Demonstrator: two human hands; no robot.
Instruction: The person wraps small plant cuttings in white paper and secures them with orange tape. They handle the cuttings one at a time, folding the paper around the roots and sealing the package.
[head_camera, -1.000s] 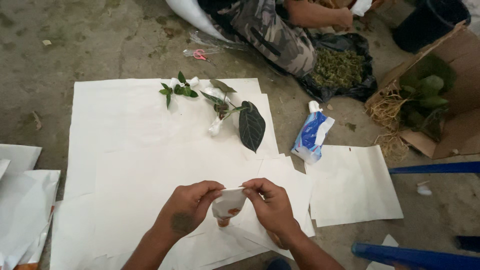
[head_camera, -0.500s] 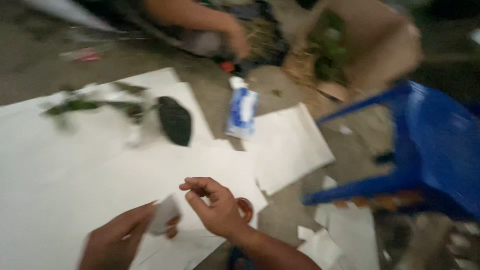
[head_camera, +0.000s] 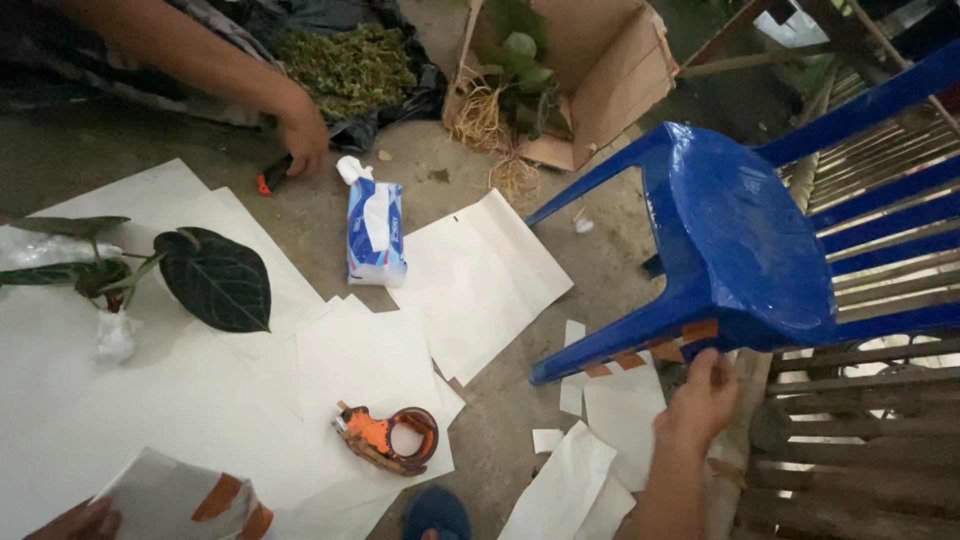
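At the near left, the left hand (head_camera: 85, 520) grips a paper-wrapped bundle (head_camera: 180, 495) patched with brown tape; its fingers are mostly cut off, so their set cannot be told. The right hand (head_camera: 705, 395), fingers curled, touches tape strips (head_camera: 690, 335) on the blue chair (head_camera: 740, 240). The bundle looks light, soft and crushable, best held around its middle.

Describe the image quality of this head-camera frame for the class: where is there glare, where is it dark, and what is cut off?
Head view: sharp overall; soft glare on the blue plastic chair seat; top left corner dim around another person's arm; white paper sheets bright but not blown out; left hand cropped by the bottom edge, holding a taped paper bundle; right hand reaching at the chair's edge.
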